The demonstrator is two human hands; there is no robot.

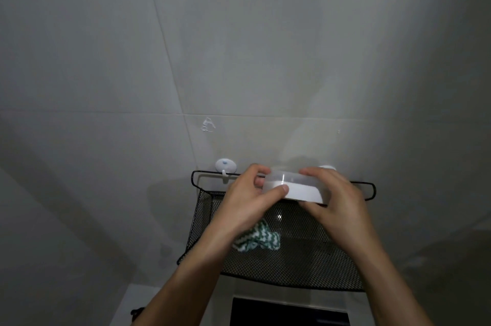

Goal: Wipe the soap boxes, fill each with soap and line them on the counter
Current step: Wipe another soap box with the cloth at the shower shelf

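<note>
Both hands meet on one soap box (293, 187), a round box with a clear upper part and a white lower part, held up in front of the grey tiled wall (239, 59). The left hand (249, 200) takes the box at its left end: the thumb lies across the white front face, and the other fingers curl round the far side, so this grip is closed around the box. The right hand (337, 200) closes on the right end, fingers bent over the clear top and the thumb tucked under the white base (how firmly it presses cannot be told).

Directly below the two grips hangs a black wire-mesh basket (305, 262), fixed to the wall; its top rail (368, 187) runs behind the hands and shows on either side of them. Inside the basket, beneath the left wrist, lies a crumpled cloth (261, 239) with a green and white zigzag pattern. Just left of the left-hand grip, a round white hook (225, 166) with a blue dot sticks to the wall and carries the rail. Under the basket, between the forearms, a dark rectangular opening (287, 312) shows in a pale surround.
</note>
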